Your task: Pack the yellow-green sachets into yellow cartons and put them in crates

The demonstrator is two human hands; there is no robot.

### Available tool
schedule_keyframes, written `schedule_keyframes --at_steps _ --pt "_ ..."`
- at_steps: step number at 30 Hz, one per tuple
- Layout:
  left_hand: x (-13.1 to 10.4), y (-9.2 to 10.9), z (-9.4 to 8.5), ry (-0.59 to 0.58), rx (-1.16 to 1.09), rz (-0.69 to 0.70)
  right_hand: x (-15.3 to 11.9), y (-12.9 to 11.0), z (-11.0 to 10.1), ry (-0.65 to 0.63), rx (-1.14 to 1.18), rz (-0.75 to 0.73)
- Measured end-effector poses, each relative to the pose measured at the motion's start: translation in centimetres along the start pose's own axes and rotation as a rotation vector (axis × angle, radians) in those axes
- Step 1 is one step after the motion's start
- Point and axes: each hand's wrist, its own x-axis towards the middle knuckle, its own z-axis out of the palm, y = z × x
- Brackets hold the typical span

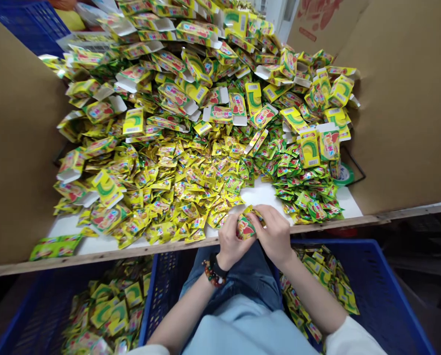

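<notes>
Between my two hands, at the table's front edge, is a small yellow and green candy box [244,228] with a red fruit picture. My left hand [230,241] is closed round its left side. My right hand [274,231] pinches at its upper right, where yellow wrapper-like material shows; the fingertips partly hide it. Just beyond the hands lie many small yellow candy packets [183,192], with green candy packets [297,182] heaped to the right. Printed boxes with open white flaps [220,113] pile up behind the packets.
Tall cardboard panels [405,108] stand at both sides. Below the wooden table edge [190,245], a left blue crate [150,296] and a right blue crate [386,276] hold filled boxes. A green tape roll [345,175] sits at right, a flat green strip [55,247] at left.
</notes>
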Motion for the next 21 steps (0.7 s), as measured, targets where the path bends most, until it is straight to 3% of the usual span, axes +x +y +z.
schedule_keyframes --at_steps 2,7,11,13,15,17,21 --pt "-0.2 0.0 0.0 -0.002 -0.03 0.004 -1.3 0.1 1.0 0.087 0.017 -0.031" --pt "-1.0 -0.1 0.3 -0.02 -0.046 -0.035 -3.1 0.2 1.8 -0.002 0.191 -0.001" --pt "-1.2 -0.4 0.5 0.057 0.002 0.047 -3.0 1.1 2.0 0.128 0.53 0.279" --pt "-1.3 -0.6 0.7 0.051 0.02 0.132 -2.9 1.4 2.3 -0.002 0.781 0.454" --pt "-1.3 -0.7 0.8 0.022 0.036 0.171 -2.9 1.4 2.6 -0.167 0.965 0.532" --pt "-1.3 -0.7 0.8 0.0 0.043 0.123 -3.1 1.1 2.7 -0.21 0.988 0.497" --pt "-1.1 -0.4 0.7 -0.096 0.04 0.032 -3.6 0.5 3.0 -0.082 0.827 0.466"
